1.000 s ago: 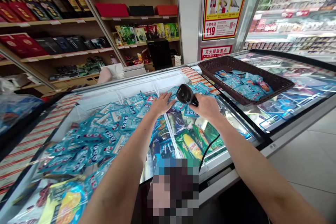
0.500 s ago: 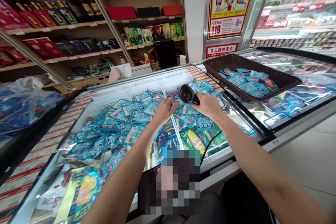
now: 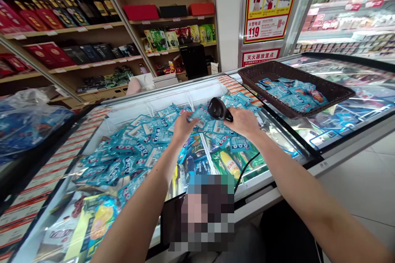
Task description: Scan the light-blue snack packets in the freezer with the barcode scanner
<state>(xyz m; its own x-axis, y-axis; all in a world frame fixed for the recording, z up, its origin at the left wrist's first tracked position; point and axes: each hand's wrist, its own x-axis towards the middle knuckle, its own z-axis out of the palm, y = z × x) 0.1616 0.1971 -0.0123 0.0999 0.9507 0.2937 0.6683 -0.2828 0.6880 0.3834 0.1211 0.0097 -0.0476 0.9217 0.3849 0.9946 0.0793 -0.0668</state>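
Observation:
My right hand (image 3: 243, 122) is wrapped round a black handheld barcode scanner (image 3: 217, 109), whose head points left. Between the thumb and fingers of my left hand (image 3: 184, 125) is the edge of a small blue packet (image 3: 200, 116), just left of the scanner head. Many similar blue packets (image 3: 135, 146) lie spread over the chest freezer's glass top below both hands. From the scanner side a black cable (image 3: 247, 166) runs down toward the freezer's front edge.
A brown woven basket (image 3: 336, 95) with several blue packets stands at the right on the freezer. A dark-screened device (image 3: 171, 222), partly blurred out, is at the front edge. Clear plastic bags (image 3: 27, 119) sit at far left; stocked shelves (image 3: 101, 26) stand behind.
My left hand has drawn slightly left and now pinches a blue packet raised beside the scanner. My right hand and the scanner have shifted only slightly.

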